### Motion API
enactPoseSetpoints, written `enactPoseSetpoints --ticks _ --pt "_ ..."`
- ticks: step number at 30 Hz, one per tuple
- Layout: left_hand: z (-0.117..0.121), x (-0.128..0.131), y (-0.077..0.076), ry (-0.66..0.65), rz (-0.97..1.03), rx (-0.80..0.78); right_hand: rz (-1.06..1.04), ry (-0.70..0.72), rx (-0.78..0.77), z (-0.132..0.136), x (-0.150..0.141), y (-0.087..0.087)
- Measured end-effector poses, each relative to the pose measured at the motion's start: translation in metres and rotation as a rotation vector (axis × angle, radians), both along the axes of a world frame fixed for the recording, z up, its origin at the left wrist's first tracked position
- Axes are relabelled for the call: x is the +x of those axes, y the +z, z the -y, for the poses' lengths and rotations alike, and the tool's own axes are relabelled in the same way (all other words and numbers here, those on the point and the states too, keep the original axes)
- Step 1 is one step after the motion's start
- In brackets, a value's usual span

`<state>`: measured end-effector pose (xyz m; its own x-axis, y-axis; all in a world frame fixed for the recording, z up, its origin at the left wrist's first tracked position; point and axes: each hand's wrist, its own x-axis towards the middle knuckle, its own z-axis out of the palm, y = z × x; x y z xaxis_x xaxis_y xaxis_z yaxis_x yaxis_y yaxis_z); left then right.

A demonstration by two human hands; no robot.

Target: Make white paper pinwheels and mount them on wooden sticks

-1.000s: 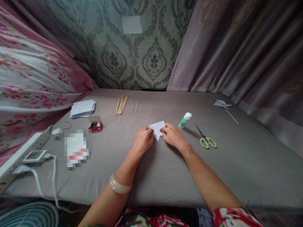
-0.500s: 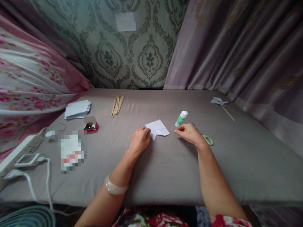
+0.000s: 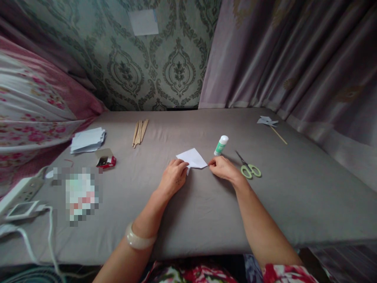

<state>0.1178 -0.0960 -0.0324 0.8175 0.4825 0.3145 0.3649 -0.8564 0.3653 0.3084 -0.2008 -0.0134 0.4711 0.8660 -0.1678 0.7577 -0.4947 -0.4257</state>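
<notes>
A folded piece of white paper [image 3: 193, 158] with cut flaps lies on the grey cloth in front of me. My left hand [image 3: 174, 173] is closed at its left side, fingers pressing a flap near the middle. At the paper's right corner is my right hand [image 3: 224, 168], its fingers pinched together at the tip. Just beyond that hand a glue stick [image 3: 220, 145] with a white cap and green label stands upright. To the right, scissors [image 3: 247, 168] with light green handles lie partly spread.
Wooden sticks [image 3: 140, 133] lie at the back left, near a paper stack [image 3: 88, 140] and a small red box [image 3: 106, 160]. A paper pinwheel [image 3: 267, 121] on a stick lies far right. A power strip [image 3: 22, 194] with white cables [image 3: 50, 236] is at left.
My right hand has moved left to the paper's right corner, uncovering the scissors. My left hand's fingers have shifted further over the flap. The view has turned slightly right.
</notes>
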Motion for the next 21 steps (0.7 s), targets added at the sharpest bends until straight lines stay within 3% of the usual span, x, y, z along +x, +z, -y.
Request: enactPoseSetpoints --ticks 8,18,21 --pt "0.001 -0.001 -0.001 0.005 -0.007 0.008 -0.077 0.085 0.013 0.001 -0.007 0.003" --pt "0.005 -0.002 0.003 -0.043 -0.033 0.088 -0.369 0.289 0.055 -0.002 -0.022 0.007" --pt "0.006 -0.002 0.003 -0.065 -0.052 0.089 -0.333 0.240 0.093 -0.002 -0.019 0.005"
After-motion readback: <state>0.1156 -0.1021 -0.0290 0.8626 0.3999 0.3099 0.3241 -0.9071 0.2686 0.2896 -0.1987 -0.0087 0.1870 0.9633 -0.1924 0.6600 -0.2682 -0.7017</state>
